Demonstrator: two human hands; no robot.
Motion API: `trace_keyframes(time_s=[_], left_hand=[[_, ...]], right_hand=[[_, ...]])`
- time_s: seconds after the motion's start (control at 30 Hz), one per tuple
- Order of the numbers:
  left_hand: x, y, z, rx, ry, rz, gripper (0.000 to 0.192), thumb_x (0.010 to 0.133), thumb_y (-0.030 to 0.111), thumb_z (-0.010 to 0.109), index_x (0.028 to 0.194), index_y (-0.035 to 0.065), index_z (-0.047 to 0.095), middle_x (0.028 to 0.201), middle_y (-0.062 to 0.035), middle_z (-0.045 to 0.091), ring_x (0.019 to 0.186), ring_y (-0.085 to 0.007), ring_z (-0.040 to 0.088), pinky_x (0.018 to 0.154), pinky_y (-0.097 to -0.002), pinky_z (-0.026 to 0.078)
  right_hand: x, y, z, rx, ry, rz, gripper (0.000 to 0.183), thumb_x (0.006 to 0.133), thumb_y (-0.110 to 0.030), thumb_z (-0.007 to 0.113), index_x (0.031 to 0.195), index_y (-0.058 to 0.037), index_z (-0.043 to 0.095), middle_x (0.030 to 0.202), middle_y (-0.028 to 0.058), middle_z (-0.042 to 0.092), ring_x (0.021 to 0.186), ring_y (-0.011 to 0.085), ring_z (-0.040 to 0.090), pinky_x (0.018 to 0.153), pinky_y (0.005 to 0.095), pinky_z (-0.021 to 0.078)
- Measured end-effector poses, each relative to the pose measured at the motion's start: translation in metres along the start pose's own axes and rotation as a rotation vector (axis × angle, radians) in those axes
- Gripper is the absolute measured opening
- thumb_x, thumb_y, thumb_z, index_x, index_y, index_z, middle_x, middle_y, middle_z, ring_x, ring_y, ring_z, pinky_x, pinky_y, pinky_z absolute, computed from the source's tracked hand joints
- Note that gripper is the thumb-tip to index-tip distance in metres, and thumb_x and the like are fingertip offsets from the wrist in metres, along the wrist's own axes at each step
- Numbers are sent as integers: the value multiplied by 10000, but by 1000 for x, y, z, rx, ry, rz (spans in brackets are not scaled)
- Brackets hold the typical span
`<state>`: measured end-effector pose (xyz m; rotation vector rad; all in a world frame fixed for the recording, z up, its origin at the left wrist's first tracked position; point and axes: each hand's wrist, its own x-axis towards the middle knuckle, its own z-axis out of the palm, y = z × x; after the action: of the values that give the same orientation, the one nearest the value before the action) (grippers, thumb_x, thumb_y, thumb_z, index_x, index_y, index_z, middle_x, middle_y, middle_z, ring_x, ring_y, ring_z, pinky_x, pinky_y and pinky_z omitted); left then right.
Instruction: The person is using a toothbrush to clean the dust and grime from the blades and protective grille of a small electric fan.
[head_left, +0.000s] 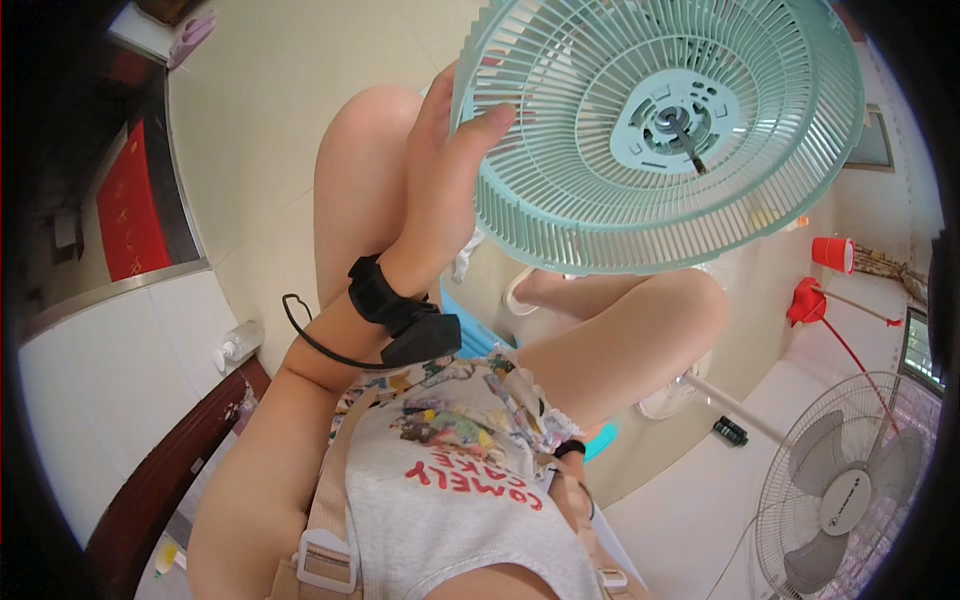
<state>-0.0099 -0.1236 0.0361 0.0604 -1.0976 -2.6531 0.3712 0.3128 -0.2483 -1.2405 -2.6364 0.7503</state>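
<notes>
My left hand (442, 172), with a black strap and device at its wrist, grips the left rim of a mint-green plastic fan guard (536, 244). The thumb lies on the inner side of the slats. At the guard's hub (628, 142) a metal shaft (686, 146) sticks out with no blades on it. The guard is raised over my knees and tilted towards me. By my right thigh, my right hand (589, 433) is mostly hidden below a black wristband. Beside it shows a turquoise piece (601, 444); whether the hand holds it cannot be told.
A grey standing fan (847, 499) stands at the right, a black container (730, 431) near its pole. Farther off are a red bucket (831, 255) and a red dustpan-like object (806, 301). A pump bottle (241, 341) and dark wooden furniture (176, 450) are at the left. Blue plastic (472, 330) shows between my legs.
</notes>
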Motion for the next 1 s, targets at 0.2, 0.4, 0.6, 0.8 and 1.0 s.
trace_keyframes(time_s=[0.2,0.4,0.6,0.8,1.0], left_hand=[[-5,5,0,40,3,5,390,810,102,521,1169,-13,417,1042,-81,550,940,-124,524,830,-260,412],[-9,7,-4,38,-13,19,399,819,118,533,1182,7,411,1034,-80,552,930,-120,529,821,-269,423],[-10,9,-2,53,-15,41,398,821,110,540,1187,12,415,1043,-69,555,939,-120,528,826,-263,423],[-9,8,-5,60,-9,31,401,823,94,541,1194,11,413,1051,-68,557,948,-117,525,832,-257,419],[-12,11,-5,104,0,-4,415,822,88,545,1202,8,400,1050,-67,556,948,-118,524,825,-255,420]], right_hand=[[100,-46,-34,605,203,165,173,889,-168,429,904,-5,486,713,32,505,611,119,467,528,245,386],[120,-329,-136,624,231,-301,217,917,-169,439,1027,12,490,826,27,506,697,88,429,626,225,373],[70,-453,-113,405,-177,-775,179,846,-55,539,1014,0,559,912,50,580,847,110,510,750,228,400],[5,-538,-76,42,-174,-916,160,768,-79,633,925,-52,619,840,46,606,799,164,547,720,251,420],[34,-527,-75,84,-79,-875,154,769,-140,643,919,-107,649,807,5,614,671,114,555,572,224,423]])
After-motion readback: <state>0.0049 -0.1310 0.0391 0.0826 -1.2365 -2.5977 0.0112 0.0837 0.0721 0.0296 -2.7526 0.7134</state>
